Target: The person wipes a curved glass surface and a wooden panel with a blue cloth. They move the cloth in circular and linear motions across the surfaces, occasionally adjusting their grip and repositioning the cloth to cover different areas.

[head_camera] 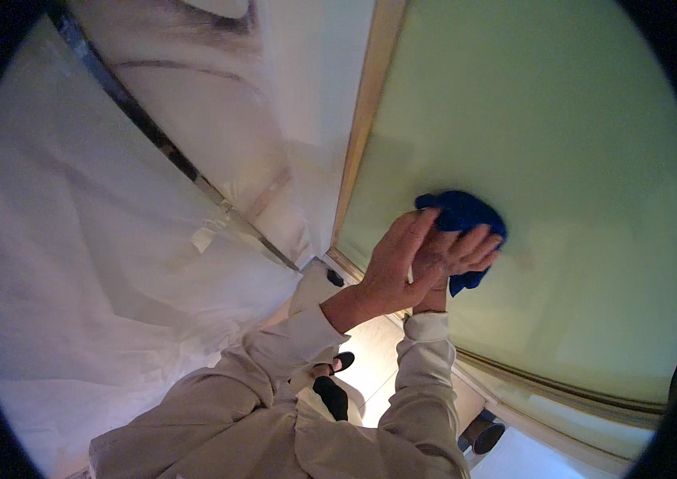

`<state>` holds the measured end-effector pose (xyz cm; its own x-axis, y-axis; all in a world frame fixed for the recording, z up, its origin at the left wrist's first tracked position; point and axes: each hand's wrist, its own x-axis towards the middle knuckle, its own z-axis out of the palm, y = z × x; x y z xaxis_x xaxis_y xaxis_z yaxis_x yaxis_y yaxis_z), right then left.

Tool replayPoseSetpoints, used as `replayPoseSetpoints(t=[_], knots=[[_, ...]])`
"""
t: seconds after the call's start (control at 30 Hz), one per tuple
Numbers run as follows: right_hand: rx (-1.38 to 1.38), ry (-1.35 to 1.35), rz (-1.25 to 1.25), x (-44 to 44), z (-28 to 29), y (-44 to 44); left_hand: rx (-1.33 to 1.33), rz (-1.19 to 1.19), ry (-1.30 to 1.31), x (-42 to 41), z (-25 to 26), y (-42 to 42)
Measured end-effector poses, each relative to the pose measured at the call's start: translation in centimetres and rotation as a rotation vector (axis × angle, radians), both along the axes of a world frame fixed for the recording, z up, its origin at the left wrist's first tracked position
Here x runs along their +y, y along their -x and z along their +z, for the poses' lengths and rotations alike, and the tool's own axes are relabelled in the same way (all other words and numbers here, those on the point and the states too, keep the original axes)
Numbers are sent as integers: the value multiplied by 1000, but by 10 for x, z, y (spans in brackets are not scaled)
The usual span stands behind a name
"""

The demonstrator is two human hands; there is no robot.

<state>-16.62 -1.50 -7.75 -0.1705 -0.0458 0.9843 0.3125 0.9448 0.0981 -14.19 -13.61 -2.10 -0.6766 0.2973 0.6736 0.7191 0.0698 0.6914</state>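
Note:
A dark blue cloth (469, 209) lies pressed against a large pale green panel (554, 149), which has a light wood-coloured frame. My right hand (473, 248) is spread over the cloth and holds it to the panel's surface. Over its back and wrist crosses my left hand (395, 260), its fingers apart and reaching towards the cloth's near left edge. Whether the left fingertips touch the cloth or only the right hand cannot be told. Both arms wear light long sleeves.
White sheeting (104, 239) hangs at the left, crossed by a dark strip (164, 143) with a bit of tape near its lower part. The panel's frame edge (362, 120) runs upwards beside a pale wall. Below are lit floor tiles (374, 353), my dark footwear and a dark round object (487, 436).

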Motion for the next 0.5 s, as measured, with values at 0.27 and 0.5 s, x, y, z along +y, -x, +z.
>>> replayPoseSetpoints(t=[0.27, 0.5], knots=[[-319, -15, 172, -27, 35, -13, -93, 27, -69, -20, -2, -3], [-332, -108, 226, -46, 111, 8, -1, 71, -170, -32, 44, 25]])
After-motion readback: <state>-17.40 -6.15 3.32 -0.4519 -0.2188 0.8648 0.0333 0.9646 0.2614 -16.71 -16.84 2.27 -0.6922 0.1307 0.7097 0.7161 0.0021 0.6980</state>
